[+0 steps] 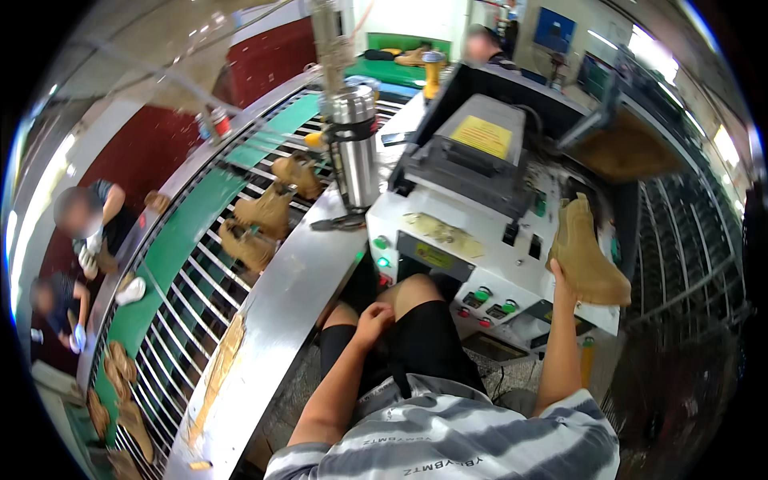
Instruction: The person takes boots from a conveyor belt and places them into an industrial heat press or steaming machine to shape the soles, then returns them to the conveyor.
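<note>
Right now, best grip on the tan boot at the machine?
Likely the heel. The boot stands shaft up, sole tilted, on the machine, toe pointing right and away. The right hand already grips its heel from below left, the open side. The left hand rests on the thigh.

A single head-worn fisheye camera looks steeply down from above a seated person's lap, close to the white machine (472, 240) ahead, with the curved conveyor (200, 264) bending away at left and straight edges bowing toward the dark rim.
</note>
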Tool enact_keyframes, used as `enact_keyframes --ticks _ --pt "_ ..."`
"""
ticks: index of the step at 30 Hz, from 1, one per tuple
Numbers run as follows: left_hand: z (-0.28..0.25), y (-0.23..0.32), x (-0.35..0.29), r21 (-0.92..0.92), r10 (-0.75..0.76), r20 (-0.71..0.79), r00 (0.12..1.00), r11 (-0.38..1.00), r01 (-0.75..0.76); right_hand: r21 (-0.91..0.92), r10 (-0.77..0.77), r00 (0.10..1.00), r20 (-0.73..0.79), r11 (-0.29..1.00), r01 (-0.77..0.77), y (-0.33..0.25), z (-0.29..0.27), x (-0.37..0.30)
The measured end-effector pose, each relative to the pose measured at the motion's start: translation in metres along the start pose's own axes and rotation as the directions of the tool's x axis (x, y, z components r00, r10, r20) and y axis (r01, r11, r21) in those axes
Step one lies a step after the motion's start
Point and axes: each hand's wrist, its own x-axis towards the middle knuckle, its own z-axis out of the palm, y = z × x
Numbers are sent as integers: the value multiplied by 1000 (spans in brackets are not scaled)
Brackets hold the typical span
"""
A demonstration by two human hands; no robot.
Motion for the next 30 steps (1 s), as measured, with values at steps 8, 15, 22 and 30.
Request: enact_keyframes --ticks 8,15,22,30 --pt "68 110 -95 -292 430 385 817 896 -334 449 -445 487 751 886 117 -142 92 -138" --pt "-15 113 -198 -831 256 -131 958 498 -247 301 -310 -360 880 950 -83 -224 197 -192" --pt "-150 75 -220 -666 211 -610 764 386 -638 71 -143 -225 964 950 -303 -159 224 -189" --pt "-312 185 -200 57 251 -948 196 740 -670 -376 166 818 550 924 65 189 125 -168"
